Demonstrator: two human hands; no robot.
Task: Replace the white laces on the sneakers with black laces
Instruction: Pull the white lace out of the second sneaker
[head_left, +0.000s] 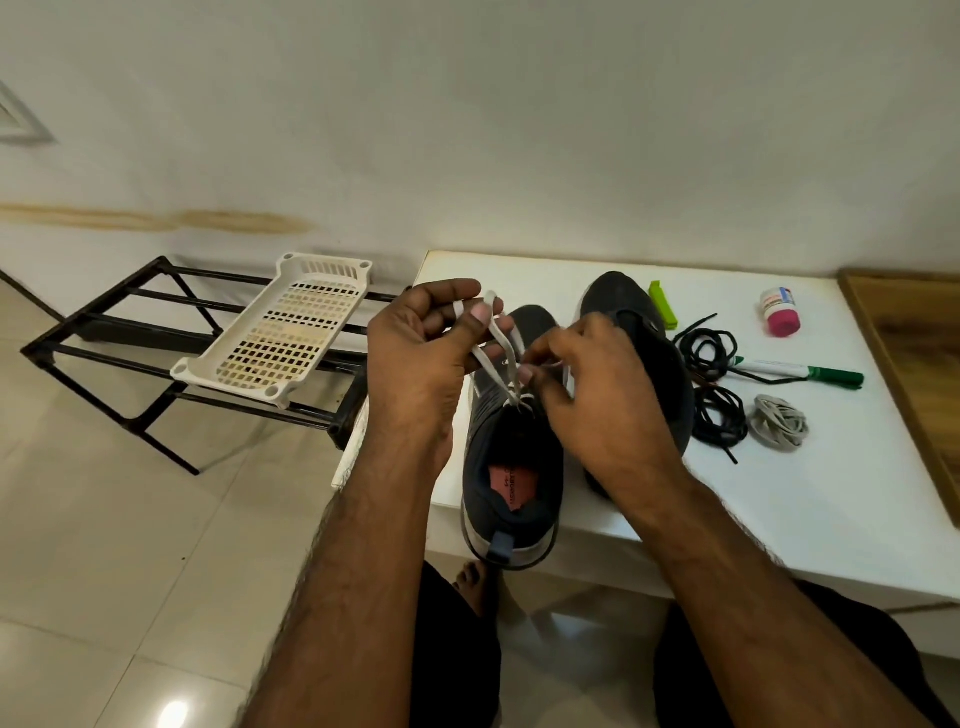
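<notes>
Both hands worked above the near sneaker (511, 467) on the white tabletop (810, 488). The left hand (426, 338) pinched a loop of the white lace (498, 338) and held it up; the right hand (587, 374) pinched the same lace just above the top eyelets. Unlacing looked barely begun on this shoe — the lace still ran into the eyelets. The far sneaker (639, 353) showed no white lace, though the right hand hid part of it. Two black laces (714, 379) and a bundled white lace (779, 421) lay to the right — no black lace threaded yet.
</notes>
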